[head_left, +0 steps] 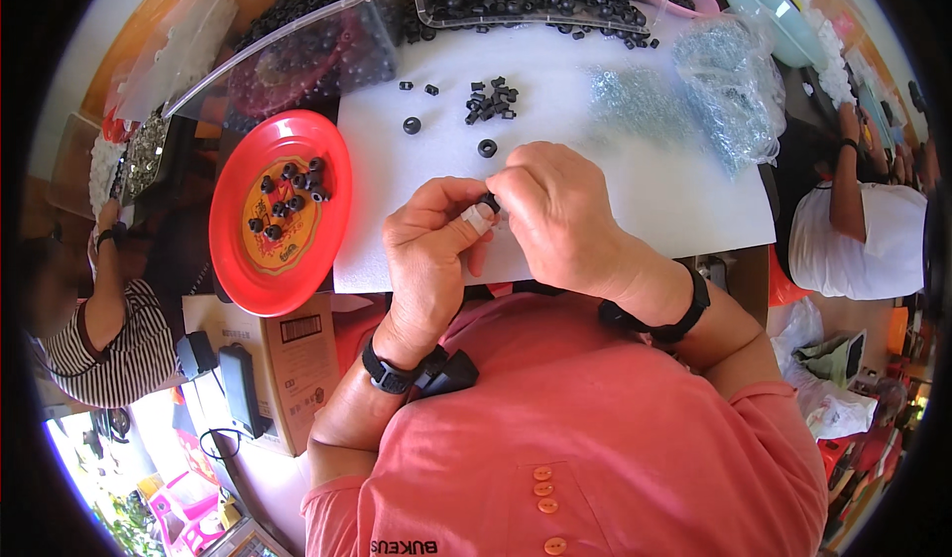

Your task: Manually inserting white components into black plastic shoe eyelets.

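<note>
Over the near part of the white sheet (pixel 397 175), my two hands meet. Thumb and forefinger of my left hand (pixel 428 245) pinch a small black part (pixel 490 202), mostly covered by the fingers; white tape wraps a digit there. Against that part, the fingers of my right hand (pixel 563 222) are pressed together, and what they hold is hidden. Just beyond lies a black ring (pixel 487 147), with another black ring (pixel 412 124) farther left. A heap of small black pieces (pixel 491 101) sits behind them, two more pieces to its left.
At left, a red plate (pixel 230 210) carries several black parts. Clear bins (pixel 540 23) of black parts stand at the back. Tiny clear pieces (pixel 635 106) and a plastic bag (pixel 729 91) lie right. Other people sit on both sides; a cardboard box (pixel 297 378) stands below the plate.
</note>
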`<state>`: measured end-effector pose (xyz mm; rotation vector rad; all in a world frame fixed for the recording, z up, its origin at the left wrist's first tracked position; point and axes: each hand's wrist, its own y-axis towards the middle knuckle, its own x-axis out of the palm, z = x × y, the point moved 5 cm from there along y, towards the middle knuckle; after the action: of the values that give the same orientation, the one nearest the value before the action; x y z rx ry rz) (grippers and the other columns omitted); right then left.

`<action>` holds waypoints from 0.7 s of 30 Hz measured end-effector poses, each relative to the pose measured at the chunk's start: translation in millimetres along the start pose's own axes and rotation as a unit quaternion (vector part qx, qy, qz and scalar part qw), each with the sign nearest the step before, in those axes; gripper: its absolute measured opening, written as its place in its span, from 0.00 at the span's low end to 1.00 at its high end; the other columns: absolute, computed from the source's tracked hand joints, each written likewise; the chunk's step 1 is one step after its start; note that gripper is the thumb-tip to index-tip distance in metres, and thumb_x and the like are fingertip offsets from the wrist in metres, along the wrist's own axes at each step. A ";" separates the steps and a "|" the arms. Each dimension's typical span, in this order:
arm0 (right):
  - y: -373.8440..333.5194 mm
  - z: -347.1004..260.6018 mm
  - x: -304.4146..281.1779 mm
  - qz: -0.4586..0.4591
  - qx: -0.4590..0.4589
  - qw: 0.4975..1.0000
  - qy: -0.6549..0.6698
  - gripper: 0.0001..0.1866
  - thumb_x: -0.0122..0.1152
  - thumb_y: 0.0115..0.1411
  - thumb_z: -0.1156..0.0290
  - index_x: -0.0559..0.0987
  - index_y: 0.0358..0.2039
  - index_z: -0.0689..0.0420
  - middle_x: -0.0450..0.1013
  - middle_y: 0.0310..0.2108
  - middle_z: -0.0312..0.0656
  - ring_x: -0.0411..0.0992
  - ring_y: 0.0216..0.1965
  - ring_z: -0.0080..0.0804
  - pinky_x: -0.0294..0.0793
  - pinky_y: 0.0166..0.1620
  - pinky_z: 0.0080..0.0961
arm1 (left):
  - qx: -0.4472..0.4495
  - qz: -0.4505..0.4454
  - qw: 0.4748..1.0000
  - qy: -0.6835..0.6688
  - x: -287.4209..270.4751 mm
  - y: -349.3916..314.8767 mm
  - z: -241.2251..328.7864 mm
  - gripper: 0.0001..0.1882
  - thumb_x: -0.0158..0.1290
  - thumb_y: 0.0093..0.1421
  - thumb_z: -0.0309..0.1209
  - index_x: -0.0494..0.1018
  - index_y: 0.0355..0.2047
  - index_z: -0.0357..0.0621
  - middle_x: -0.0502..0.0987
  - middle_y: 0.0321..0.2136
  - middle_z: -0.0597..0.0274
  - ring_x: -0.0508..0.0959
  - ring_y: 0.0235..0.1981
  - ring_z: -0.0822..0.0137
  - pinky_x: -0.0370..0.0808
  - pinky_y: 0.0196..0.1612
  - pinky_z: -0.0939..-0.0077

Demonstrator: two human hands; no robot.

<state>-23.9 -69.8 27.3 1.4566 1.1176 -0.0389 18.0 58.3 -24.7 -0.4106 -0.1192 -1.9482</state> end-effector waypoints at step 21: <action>-14.8 -1.4 2.8 0.044 0.066 0.996 -0.051 0.15 0.66 0.43 0.74 0.66 0.26 0.54 0.66 0.21 0.38 0.67 0.21 0.40 0.66 0.25 0.35 | -0.061 -0.034 0.995 0.069 5.3 -6.9 12.7 0.07 0.54 0.63 0.23 0.77 0.38 0.30 0.80 0.28 0.59 0.75 0.21 0.73 0.73 0.25 0.80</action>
<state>-32.5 -70.1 14.8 1.6023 0.9825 -0.1255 12.8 59.9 -10.3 -0.3551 0.0753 -2.0509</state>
